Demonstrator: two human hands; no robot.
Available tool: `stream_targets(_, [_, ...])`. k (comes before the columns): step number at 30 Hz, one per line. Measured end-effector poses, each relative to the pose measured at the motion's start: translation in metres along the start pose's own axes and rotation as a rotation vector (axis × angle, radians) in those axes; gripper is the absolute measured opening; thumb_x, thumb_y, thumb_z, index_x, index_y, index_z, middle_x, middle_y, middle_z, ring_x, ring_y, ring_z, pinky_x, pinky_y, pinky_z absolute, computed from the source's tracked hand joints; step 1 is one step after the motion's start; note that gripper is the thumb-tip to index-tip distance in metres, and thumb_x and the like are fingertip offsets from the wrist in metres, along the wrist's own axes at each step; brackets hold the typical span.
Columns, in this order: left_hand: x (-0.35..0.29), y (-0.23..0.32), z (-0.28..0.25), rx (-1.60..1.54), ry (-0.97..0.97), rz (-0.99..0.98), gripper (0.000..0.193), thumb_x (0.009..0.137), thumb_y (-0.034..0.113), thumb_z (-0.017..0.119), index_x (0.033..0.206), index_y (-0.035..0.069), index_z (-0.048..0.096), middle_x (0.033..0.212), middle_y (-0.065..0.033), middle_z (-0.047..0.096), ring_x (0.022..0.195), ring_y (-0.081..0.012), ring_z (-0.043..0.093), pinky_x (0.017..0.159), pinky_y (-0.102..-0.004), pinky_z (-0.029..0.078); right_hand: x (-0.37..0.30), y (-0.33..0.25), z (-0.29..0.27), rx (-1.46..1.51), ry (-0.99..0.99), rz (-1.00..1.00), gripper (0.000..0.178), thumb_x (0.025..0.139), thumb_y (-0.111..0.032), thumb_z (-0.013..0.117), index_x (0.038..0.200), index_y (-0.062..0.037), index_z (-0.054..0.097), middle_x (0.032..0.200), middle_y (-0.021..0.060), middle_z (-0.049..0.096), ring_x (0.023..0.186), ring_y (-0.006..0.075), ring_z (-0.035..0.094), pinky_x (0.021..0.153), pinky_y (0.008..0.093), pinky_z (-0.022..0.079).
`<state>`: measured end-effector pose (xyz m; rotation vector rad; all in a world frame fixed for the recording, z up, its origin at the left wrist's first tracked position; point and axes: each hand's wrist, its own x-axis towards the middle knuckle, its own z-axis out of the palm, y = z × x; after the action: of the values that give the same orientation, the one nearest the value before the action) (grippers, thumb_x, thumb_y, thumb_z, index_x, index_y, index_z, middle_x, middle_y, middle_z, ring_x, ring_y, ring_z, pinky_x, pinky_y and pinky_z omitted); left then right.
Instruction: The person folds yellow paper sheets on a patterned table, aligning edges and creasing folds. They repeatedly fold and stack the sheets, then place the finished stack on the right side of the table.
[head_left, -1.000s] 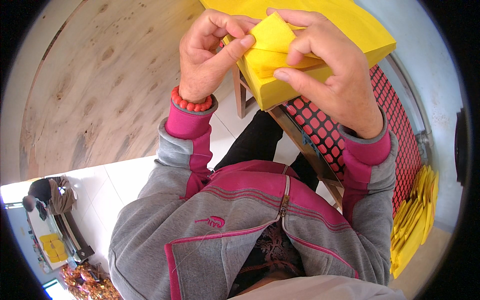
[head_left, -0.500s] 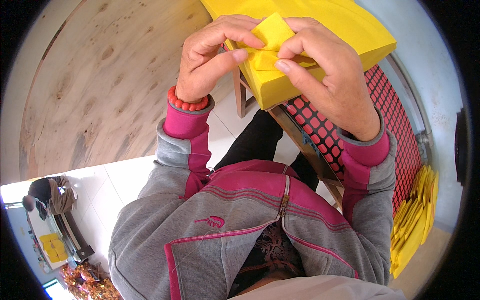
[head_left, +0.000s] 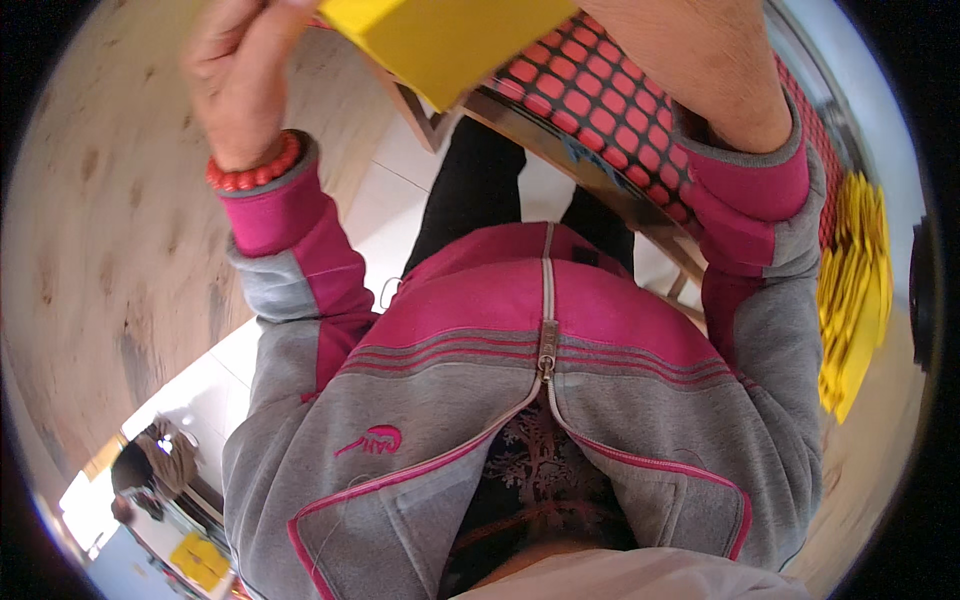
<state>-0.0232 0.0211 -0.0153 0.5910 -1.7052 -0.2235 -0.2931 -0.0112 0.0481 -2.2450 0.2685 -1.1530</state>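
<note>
A thick block of yellow cloth-like material (head_left: 450,45) juts in from the top edge, its upper part cut off. At the top left, my left hand (head_left: 240,75) is smeared by motion; its thumb is near the block's left corner, and the fingertips run out of the picture. A red bead bracelet (head_left: 255,177) circles that wrist. My right hand (head_left: 690,50) reaches up past the block's right side. Only its back and wrist show, so what its fingers do is hidden beyond the top edge.
A red-and-black patterned surface (head_left: 600,90) on a wooden frame lies under the block. Several folded yellow pieces (head_left: 855,290) hang at the right. A wooden board (head_left: 130,230) fills the left. Another person (head_left: 155,465) is at the lower left, near a yellow bundle (head_left: 200,560).
Both hands have moved apart and up toward the top edge, the left one leftward. The small folded yellow piece that was between them is out of sight. The whole view has shifted.
</note>
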Motion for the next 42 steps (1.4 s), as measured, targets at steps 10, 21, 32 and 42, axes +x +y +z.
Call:
stream_targets(10, [-0.004, -0.017, -0.016, -0.051, 0.107, -0.098, 0.026, 0.097, -0.004, 0.051, 0.115, -0.011, 0.068, 0.119, -0.0220, 0.071, 0.117, -0.0254, 0.065, 0.107, -0.0348, 0.045, -0.152, -0.064, 0.012, 0.044, -0.192, 0.434, 0.011, 0.096, -0.003, 0.060, 0.104, 0.0034, 0.065, 0.103, 0.0154, 0.071, 0.098, 0.0265, 0.067, 0.087, 0.0353, 0.052])
stream_targets(21, [0.005, 0.020, 0.011, -0.044, 0.036, -0.142, 0.018, 0.092, 0.001, 0.055, 0.098, -0.001, 0.072, 0.107, -0.0080, 0.069, 0.104, -0.0179, 0.061, 0.094, -0.0293, 0.044, -0.277, 0.096, 0.063, -1.050, 0.049, 0.491, 0.032, 0.096, -0.025, 0.065, 0.118, -0.0015, 0.065, 0.108, 0.0213, 0.068, 0.101, 0.0379, 0.065, 0.087, 0.0454, 0.051])
stream_targets(32, [0.004, 0.009, -0.004, -0.014, -0.024, -0.196, 0.023, 0.094, -0.003, 0.053, 0.105, -0.002, 0.073, 0.121, -0.0096, 0.069, 0.114, -0.0181, 0.062, 0.100, -0.0291, 0.044, -0.290, 0.130, 0.064, -0.856, 0.170, 0.696, 0.049, 0.095, -0.034, 0.069, 0.132, -0.0035, 0.061, 0.128, 0.0216, 0.062, 0.118, 0.0409, 0.057, 0.098, 0.0504, 0.045])
stream_targets(42, [0.009, 0.014, -0.003, 0.019, -0.083, -0.113, 0.024, 0.093, -0.004, 0.054, 0.105, -0.003, 0.074, 0.120, -0.0124, 0.069, 0.115, -0.0222, 0.061, 0.099, -0.0323, 0.044, -0.238, 0.001, 0.045, -0.559, -0.512, 0.675, 0.016, 0.090, -0.013, 0.069, 0.103, -0.0039, 0.065, 0.109, 0.0165, 0.068, 0.097, 0.0382, 0.066, 0.085, 0.0429, 0.053])
